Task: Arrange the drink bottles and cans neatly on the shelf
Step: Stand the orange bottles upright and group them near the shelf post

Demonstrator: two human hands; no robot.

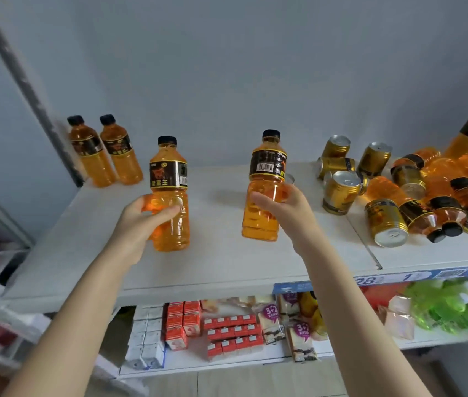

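Your left hand [146, 214] was wrapped round the lower body of one orange bottle [169, 193]. Your right hand [283, 207] gripped a second bottle [264, 181] the same way. Both bottles were upright, caps up, at the white shelf [227, 265]. The two standing bottles [118, 156] at the upper left of the frame lay up and left of both hands, with the left one nearer, so I'd guess that bottle goes in first. The messy pile of cans and bottles [384, 219] sat at the right.
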